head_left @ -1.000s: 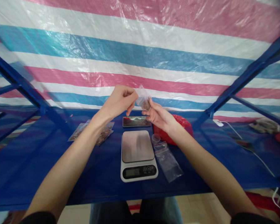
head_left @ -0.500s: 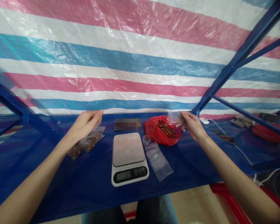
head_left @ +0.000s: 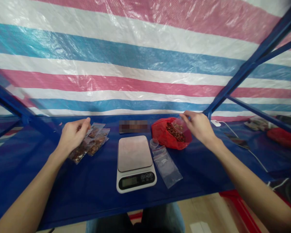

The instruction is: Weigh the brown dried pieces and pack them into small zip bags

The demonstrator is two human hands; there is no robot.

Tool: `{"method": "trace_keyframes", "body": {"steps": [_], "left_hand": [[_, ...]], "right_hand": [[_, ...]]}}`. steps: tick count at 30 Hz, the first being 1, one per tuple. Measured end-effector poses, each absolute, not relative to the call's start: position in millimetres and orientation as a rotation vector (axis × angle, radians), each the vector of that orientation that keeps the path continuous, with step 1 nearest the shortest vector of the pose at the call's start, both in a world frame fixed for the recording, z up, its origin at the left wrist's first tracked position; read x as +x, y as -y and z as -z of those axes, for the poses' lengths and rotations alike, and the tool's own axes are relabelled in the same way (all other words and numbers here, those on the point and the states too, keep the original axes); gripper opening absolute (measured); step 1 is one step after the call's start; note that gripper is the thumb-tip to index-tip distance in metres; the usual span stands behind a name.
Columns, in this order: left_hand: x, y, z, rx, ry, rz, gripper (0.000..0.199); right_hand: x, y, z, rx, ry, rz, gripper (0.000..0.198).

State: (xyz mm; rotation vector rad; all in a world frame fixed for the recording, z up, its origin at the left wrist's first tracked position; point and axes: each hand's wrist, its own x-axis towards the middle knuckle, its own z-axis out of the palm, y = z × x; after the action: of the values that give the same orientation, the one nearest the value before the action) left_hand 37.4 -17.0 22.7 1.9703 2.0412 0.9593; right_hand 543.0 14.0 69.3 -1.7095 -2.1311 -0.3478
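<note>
My left hand [head_left: 74, 136] is closed, its thumb against curled fingers, over small zip bags [head_left: 96, 145] filled with brown dried pieces. What it holds, if anything, is hidden. On the right, my right hand [head_left: 200, 127] pinches a small clear zip bag [head_left: 178, 125] by its edge. This bag hangs over the open mouth of a red plastic bag [head_left: 160, 133], which contains brown dried pieces [head_left: 174, 132]. Between the hands sits a white digital scale [head_left: 135, 155] with a bare platform. Beside it lie flat clear zip bags [head_left: 168, 170] and a small clear round cup [head_left: 154, 143].
A dark, pixelated flat object [head_left: 133, 127] lies behind the scale on the blue tabletop [head_left: 99, 187]. Blue metal struts [head_left: 242, 72] slant up at both sides before a striped plastic sheet [head_left: 126, 84]. A white cable [head_left: 253, 158] runs along the right.
My left hand has moved left and its fingers have curled further, exposing more filled bags. My right hand has shifted slightly, with its clear bag now lower over the red bag.
</note>
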Motion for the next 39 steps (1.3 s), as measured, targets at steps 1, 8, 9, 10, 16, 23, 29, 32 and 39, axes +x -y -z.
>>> {"method": "trace_keyframes", "body": {"steps": [1, 8, 9, 10, 16, 23, 29, 32, 39], "left_hand": [[37, 17, -23, 1.977, -2.055, -0.948, 0.059], [40, 18, -24, 2.018, -2.117, -0.885, 0.060], [40, 18, -24, 2.015, -2.127, -0.873, 0.060], [40, 18, -25, 2.011, -2.139, -0.862, 0.060], [44, 20, -32, 1.986, -2.192, -0.792, 0.053], [44, 23, -32, 1.977, -2.222, -0.809, 0.050], [45, 24, -34, 2.032, -2.263, -0.747, 0.048], [45, 22, -33, 2.001, -2.295, -0.716, 0.049], [43, 20, -31, 1.993, -2.318, -0.699, 0.048]], "right_hand": [[541, -14, -72, -1.716, 2.151, 0.373, 0.038], [535, -10, -82, -1.714, 2.172, 0.527, 0.035], [535, -10, -82, -1.719, 2.168, 0.535, 0.035], [534, -10, -81, -1.725, 2.167, 0.535, 0.035], [538, -18, -68, -1.741, 2.228, 0.262, 0.031], [564, -21, -57, -1.743, 2.141, -0.104, 0.037], [591, -19, -54, -1.670, 2.147, -0.326, 0.050], [592, -21, -55, -1.675, 2.150, -0.222, 0.057], [576, -31, -66, -1.611, 2.281, -0.167, 0.033]]}}
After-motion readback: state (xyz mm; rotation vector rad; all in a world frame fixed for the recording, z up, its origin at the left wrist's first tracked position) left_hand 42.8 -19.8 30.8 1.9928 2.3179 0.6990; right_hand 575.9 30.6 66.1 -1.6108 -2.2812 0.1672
